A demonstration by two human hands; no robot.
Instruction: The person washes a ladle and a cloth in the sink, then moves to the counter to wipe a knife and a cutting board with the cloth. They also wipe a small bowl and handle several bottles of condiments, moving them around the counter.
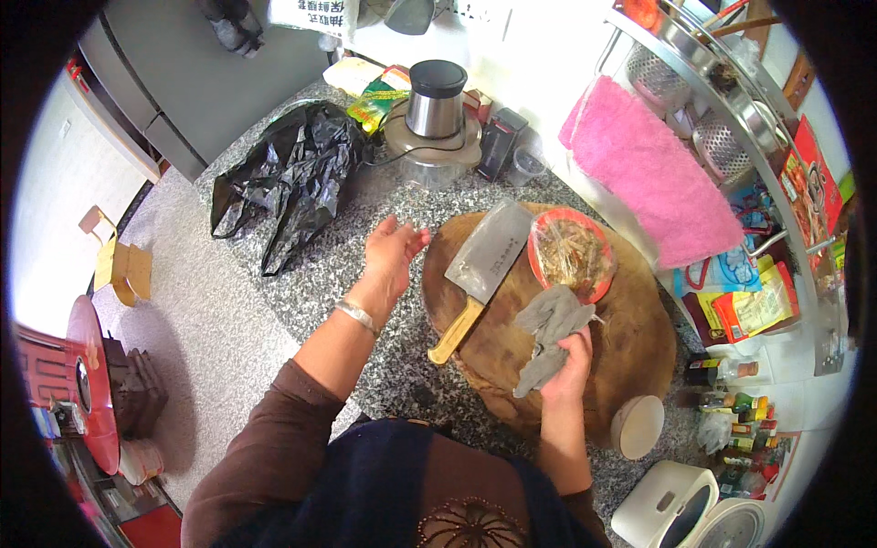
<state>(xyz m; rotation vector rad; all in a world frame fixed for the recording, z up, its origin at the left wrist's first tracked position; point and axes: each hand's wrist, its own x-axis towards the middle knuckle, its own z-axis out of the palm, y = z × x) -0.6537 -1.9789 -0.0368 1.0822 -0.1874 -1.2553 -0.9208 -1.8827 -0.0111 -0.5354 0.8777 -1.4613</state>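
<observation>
My right hand (574,363) grips a crumpled grey cloth (551,335) above the round wooden chopping board (637,329). Just beyond the cloth sits a red-rimmed dish (548,222) with brown food in it, apparently under clear plastic. A cleaver (492,250) with a wooden handle lies on the board, left of the dish, its blade pointing away from me. My left hand (396,248) is held over the speckled counter (384,342), left of the cleaver; its fingers are apart and hold nothing. A bracelet circles the left wrist.
A black plastic bag (308,164) lies at the counter's far left, beside a food chopper (437,109). Near the board's right edge stands a pale bowl (640,425). A pink towel (651,171) hangs from the rack; several bottles (747,411) and a rice cooker (661,500) are at right.
</observation>
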